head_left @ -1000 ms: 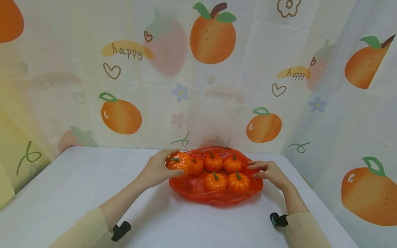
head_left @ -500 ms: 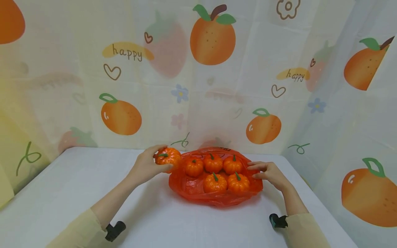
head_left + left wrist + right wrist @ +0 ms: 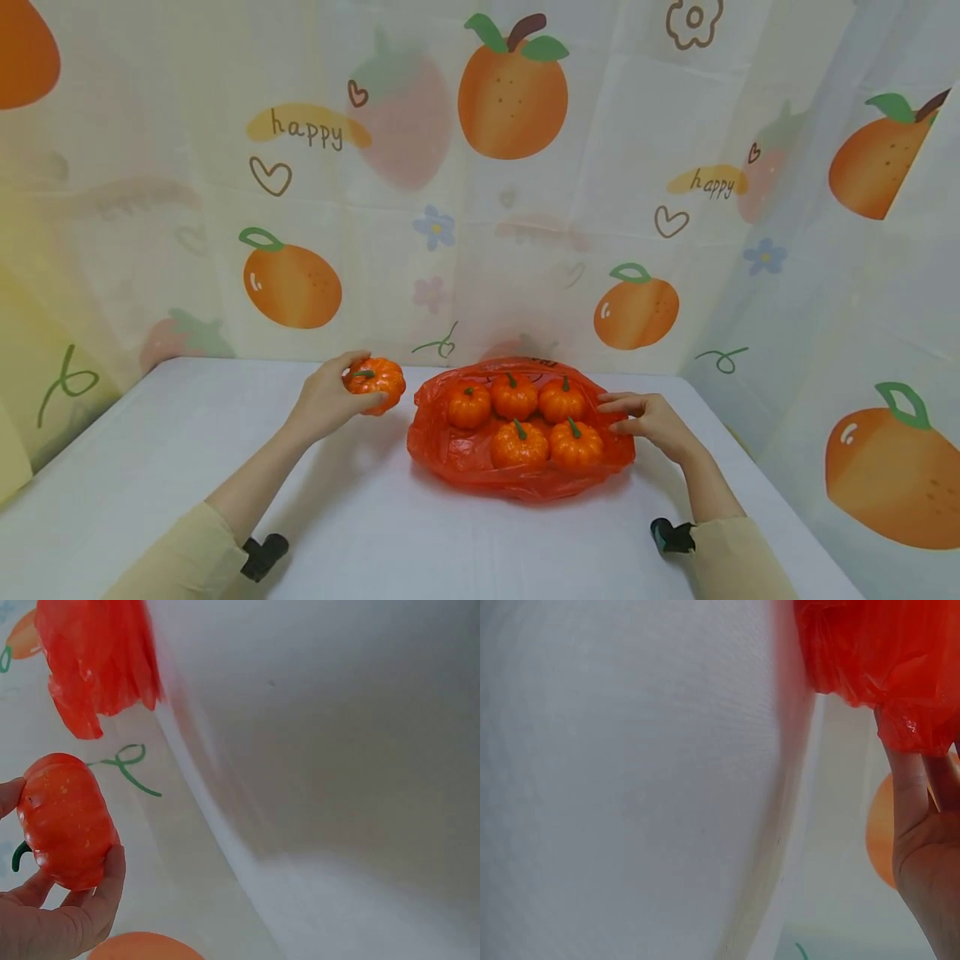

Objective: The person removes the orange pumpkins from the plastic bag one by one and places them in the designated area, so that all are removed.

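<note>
Lifted clear of the white table [image 3: 150, 450], a small orange pumpkin [image 3: 377, 382] is gripped in the left hand [image 3: 324, 406], whose fingers and thumb are curled round its ribbed body; it is held just to the left of the red plastic bag [image 3: 450, 450] and apart from it. The pumpkin is tipped on its side, so that its green stem [image 3: 363, 374] points leftward, away from the bag and toward the palm, and the axis through the stem lies roughly level rather than upright. In the left wrist view the same pumpkin [image 3: 66, 820] is seen pinched between thumb and fingertips, with its stem [image 3: 19, 855] curving out at the lower left and the bag's edge [image 3: 97, 664] hanging beyond it. The right hand [image 3: 651, 421] is laid against the right edge of the bag, its fingers bent onto the plastic; in the right wrist view the fingers [image 3: 909, 776] are seen pressed against the crumpled red film [image 3: 877, 667], though whether the film is pinched cannot be told. Inside the bag five more pumpkins [image 3: 517, 421] are set upright, stems up, three in the far row and two in the near row.
</note>
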The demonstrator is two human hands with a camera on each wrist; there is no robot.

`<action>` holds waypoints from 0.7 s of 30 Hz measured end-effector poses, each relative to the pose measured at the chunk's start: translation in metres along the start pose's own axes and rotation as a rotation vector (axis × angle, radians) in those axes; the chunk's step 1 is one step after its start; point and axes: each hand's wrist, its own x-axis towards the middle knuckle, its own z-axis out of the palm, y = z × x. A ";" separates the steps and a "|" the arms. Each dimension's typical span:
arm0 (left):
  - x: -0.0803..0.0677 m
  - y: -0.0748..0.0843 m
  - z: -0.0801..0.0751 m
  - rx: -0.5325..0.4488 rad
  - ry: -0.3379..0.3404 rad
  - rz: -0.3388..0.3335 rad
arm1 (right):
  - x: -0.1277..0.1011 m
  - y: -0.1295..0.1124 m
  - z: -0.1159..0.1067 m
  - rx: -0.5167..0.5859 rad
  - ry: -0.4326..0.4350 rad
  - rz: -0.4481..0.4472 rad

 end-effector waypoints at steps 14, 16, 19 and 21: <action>0.008 -0.022 -0.005 0.037 0.003 -0.090 | 0.001 0.003 0.000 0.005 0.001 -0.003; 0.009 -0.025 -0.005 0.039 0.003 -0.094 | 0.001 0.004 0.000 0.006 0.003 -0.005; 0.011 -0.029 -0.002 0.045 -0.003 -0.104 | 0.001 0.005 0.000 0.005 0.004 -0.009; 0.012 -0.031 0.000 0.053 -0.007 -0.109 | 0.001 0.005 0.000 0.004 0.006 -0.012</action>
